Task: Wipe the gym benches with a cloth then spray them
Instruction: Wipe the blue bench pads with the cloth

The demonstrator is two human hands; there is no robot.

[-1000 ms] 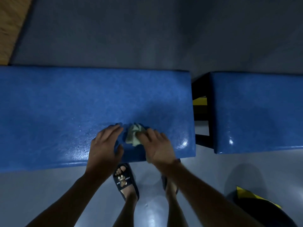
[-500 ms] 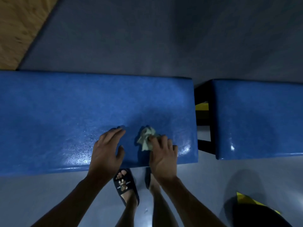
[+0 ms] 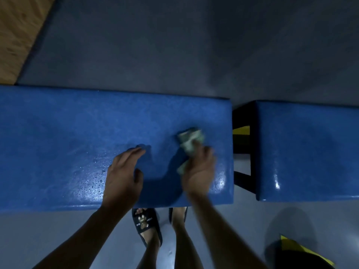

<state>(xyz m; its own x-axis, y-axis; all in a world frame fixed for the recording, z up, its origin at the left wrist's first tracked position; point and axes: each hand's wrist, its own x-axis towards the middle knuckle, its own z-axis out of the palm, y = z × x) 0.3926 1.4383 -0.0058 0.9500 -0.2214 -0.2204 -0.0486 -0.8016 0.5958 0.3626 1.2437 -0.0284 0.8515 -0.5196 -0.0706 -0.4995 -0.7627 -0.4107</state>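
Observation:
A long blue padded bench (image 3: 68,136) runs across the view, with wet droplets near its front edge. My right hand (image 3: 198,171) grips a crumpled pale green cloth (image 3: 191,139) and presses it on the bench close to its right end; hand and cloth are motion-blurred. My left hand (image 3: 122,173) rests flat on the bench top, fingers straight, to the left of the cloth. A second blue bench (image 3: 310,148) stands to the right across a narrow gap. No spray bottle shows.
A black frame with a yellow part (image 3: 241,133) sits in the gap between the benches. My feet in black slippers (image 3: 146,224) stand on the grey floor below the bench. A dark object with yellow trim (image 3: 303,253) lies at bottom right. Wooden flooring (image 3: 17,32) shows top left.
My right hand has slid the cloth to the right and farther across the bench, toward its right end. My left hand has stayed planted on the bench.

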